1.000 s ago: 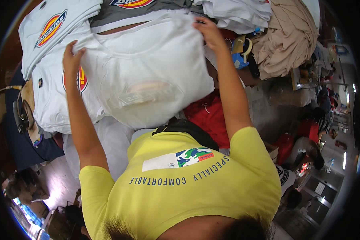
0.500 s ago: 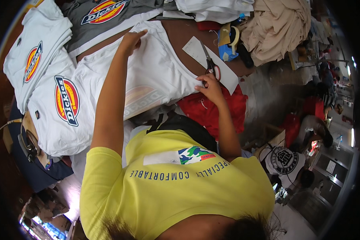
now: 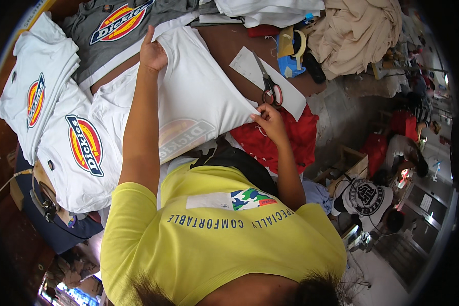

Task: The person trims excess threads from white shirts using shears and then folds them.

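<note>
A white T-shirt [image 3: 199, 81] lies stretched across the brown tabletop before me, its print showing faintly through the cloth from the other side. My right hand [image 3: 269, 122] pinches its near right corner between thumb and fingers. At the far left edge of the shirt, my left hand [image 3: 153, 53] is turned palm up with the thumb stretched out; some of its fingers are hidden by the cloth edge. Black-and-red-handled scissors [image 3: 271, 92] lie on a pale card [image 3: 290, 100], just beyond my right hand.
White printed T-shirts [image 3: 61, 148] are stacked at the left, with a grey one [image 3: 92, 56] behind. Red cloth [image 3: 290, 145] sits under my right forearm. A tape dispenser [image 3: 292, 64] and a beige fabric heap [image 3: 357, 30] stand at the far right. Other people are farther right.
My left hand has turned palm up and moved slightly left, its thumb now extended. My right hand has shifted a little nearer and right, still pinching the shirt corner.
</note>
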{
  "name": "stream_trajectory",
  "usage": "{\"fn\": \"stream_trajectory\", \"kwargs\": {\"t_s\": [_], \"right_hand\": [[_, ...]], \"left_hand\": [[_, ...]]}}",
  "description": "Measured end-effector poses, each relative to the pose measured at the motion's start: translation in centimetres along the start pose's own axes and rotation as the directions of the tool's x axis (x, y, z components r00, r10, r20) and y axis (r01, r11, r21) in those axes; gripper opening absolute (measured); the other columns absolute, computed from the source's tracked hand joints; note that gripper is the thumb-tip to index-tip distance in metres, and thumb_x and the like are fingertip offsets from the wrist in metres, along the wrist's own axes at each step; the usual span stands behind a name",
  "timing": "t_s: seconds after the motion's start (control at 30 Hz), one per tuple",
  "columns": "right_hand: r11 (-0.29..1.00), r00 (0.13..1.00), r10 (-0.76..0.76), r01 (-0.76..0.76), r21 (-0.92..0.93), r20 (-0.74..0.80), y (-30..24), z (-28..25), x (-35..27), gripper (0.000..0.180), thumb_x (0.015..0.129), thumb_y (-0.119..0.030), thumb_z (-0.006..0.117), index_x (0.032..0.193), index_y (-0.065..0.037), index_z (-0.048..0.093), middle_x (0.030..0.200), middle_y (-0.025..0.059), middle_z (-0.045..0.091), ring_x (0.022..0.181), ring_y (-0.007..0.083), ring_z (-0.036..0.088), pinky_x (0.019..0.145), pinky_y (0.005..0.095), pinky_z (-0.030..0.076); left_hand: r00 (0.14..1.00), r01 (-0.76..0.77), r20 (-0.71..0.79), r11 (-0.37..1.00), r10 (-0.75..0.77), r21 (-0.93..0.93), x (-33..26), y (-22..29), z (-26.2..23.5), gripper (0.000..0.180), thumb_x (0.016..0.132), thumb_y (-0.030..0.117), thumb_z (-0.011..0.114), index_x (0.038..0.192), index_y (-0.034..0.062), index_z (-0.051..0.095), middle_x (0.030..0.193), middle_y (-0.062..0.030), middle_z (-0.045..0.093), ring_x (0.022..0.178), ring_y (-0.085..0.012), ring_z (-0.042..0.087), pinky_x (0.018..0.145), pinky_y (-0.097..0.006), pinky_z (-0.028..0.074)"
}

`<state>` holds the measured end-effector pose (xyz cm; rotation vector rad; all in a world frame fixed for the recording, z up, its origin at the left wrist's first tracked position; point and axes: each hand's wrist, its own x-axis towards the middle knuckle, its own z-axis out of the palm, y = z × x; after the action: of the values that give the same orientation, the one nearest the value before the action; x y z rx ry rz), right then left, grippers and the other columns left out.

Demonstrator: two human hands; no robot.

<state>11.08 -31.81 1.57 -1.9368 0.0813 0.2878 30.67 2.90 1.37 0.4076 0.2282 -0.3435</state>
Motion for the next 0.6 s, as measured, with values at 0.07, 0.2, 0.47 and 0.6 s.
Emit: {"fn": "stream_trajectory", "kwargs": {"t_s": [0.07, 0.2, 0.47, 0.6], "right_hand": [[0.998, 1.0, 0.016, -0.017, 0.052, 0.009, -0.1, 0.1, -0.1, 0.019, 0.074, -0.01, 0.07, 0.082, -0.004, 0.055, 0.062, -0.004, 0.045, 0.055, 0.0047, 0.04, 0.05, 0.021, 0.034], [0.998, 0.997, 0.062, -0.063, 0.02, 0.034, 0.2, 0.0, -0.2, 0.018, 0.075, -0.01, 0.07, 0.082, -0.004, 0.055, 0.064, -0.0021, 0.047, 0.054, 0.0056, 0.041, 0.05, 0.021, 0.034], [0.814, 0.885, -0.464, 0.407, -0.414, -0.041, -1.5, 3.0, -1.9, 0.017, 0.065, 0.002, 0.065, 0.078, -0.006, 0.057, 0.077, 0.006, 0.05, 0.067, 0.0224, 0.051, 0.059, 0.0333, 0.041], [0.652, 0.794, -0.608, 0.496, -0.573, -0.005, -2.6, 3.1, -2.7, 0.019, 0.063, 0.003, 0.065, 0.078, -0.008, 0.058, 0.078, 0.005, 0.049, 0.07, 0.0235, 0.052, 0.061, 0.0346, 0.041]], "left_hand": [[0.996, 0.025, 0.091, 0.999, -0.021, -0.044, -0.4, 0.3, 0.2, 0.073, 0.086, 0.05, 0.049, 0.123, -0.0131, 0.038, 0.123, -0.0248, 0.048, 0.117, -0.0337, 0.046, 0.103, -0.042, 0.033], [0.966, 0.084, 0.255, 0.977, -0.032, -0.197, -2.1, 1.1, 1.1, 0.078, 0.086, 0.052, 0.048, 0.126, -0.0128, 0.034, 0.126, -0.0257, 0.045, 0.119, -0.0345, 0.043, 0.104, -0.044, 0.03], [0.862, -0.227, 0.373, 0.92, 0.343, -0.321, -7.8, 0.9, 0.5, 0.057, 0.084, 0.06, 0.045, 0.052, 0.0129, 0.048, 0.041, 0.0041, 0.034, 0.037, -0.0095, 0.031, 0.042, -0.025, 0.031], [0.85, -0.4, 0.227, 0.863, 0.475, -0.31, -9.1, 1.0, -1.7, 0.056, 0.084, 0.06, 0.045, 0.057, 0.0116, 0.052, 0.048, 0.0009, 0.046, 0.042, -0.0118, 0.043, 0.046, -0.026, 0.039]]}}
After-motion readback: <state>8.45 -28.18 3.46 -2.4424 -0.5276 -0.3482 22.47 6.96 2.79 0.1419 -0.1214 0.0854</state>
